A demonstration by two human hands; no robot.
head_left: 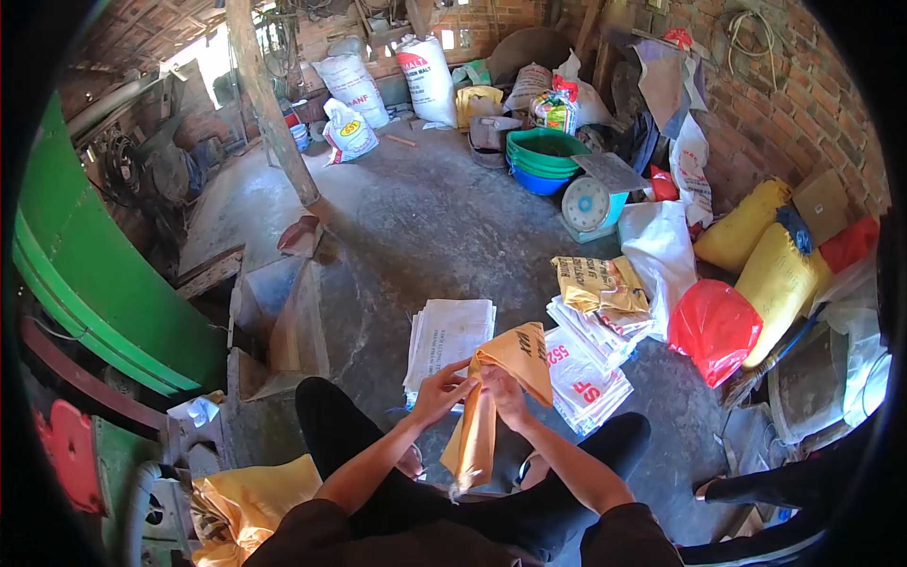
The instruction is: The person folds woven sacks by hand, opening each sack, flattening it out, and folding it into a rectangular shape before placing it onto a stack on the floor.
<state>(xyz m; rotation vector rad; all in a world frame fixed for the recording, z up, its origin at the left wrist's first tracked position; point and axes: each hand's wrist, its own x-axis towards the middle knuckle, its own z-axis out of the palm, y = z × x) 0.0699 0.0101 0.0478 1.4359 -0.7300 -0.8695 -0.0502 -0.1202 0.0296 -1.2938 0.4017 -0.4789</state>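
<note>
A folded orange-yellow woven sack (480, 430) with dark printing hangs between my knees, its top part bent over to the right and its lower end frayed. My left hand (444, 391) pinches the sack's left edge near the fold. On the other side my right hand (508, 397) is closed on the sack just under the bent part; some of its fingers are hidden. Beyond my left hand lies a stack of flattened white sacks (452, 333) on the floor. To the right are more flattened white sacks with red print (588, 383), and folded yellow sacks (601, 283) rest on top of that pile.
A dial scale (588, 204) stands beside green and blue basins (542, 161). Filled yellow sacks (780, 295) and a red bag (715, 331) sit at right. Green machinery (109, 255) is at left, a wooden post (271, 104) behind. Another person's leg (770, 489) shows at lower right.
</note>
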